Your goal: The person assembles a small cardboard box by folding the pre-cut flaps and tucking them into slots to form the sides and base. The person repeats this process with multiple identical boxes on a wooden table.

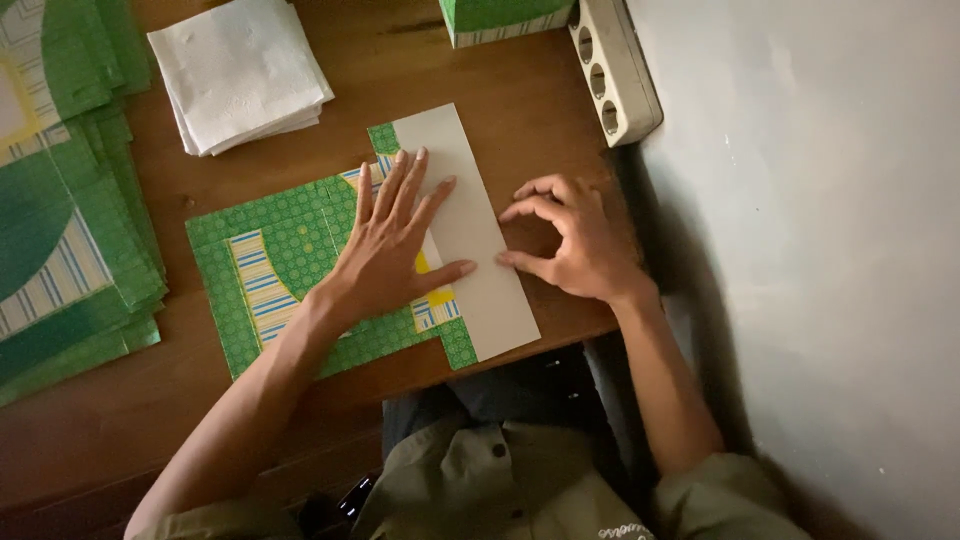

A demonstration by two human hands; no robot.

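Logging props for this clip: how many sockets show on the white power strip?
3 round sockets show on the white plastic power strip at the table's top right edge, in a row. More may lie beyond the frame.

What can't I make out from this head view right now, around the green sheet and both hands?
- Green patterned sheet, head view: its middle is hidden under the left hand and the folded-over white flap.
- Right hand: its palm faces down, so whatever is under it is unseen.
- Stack of green sheets: cut off by the left edge.
- Green box and power strip: cut off by the top edge.
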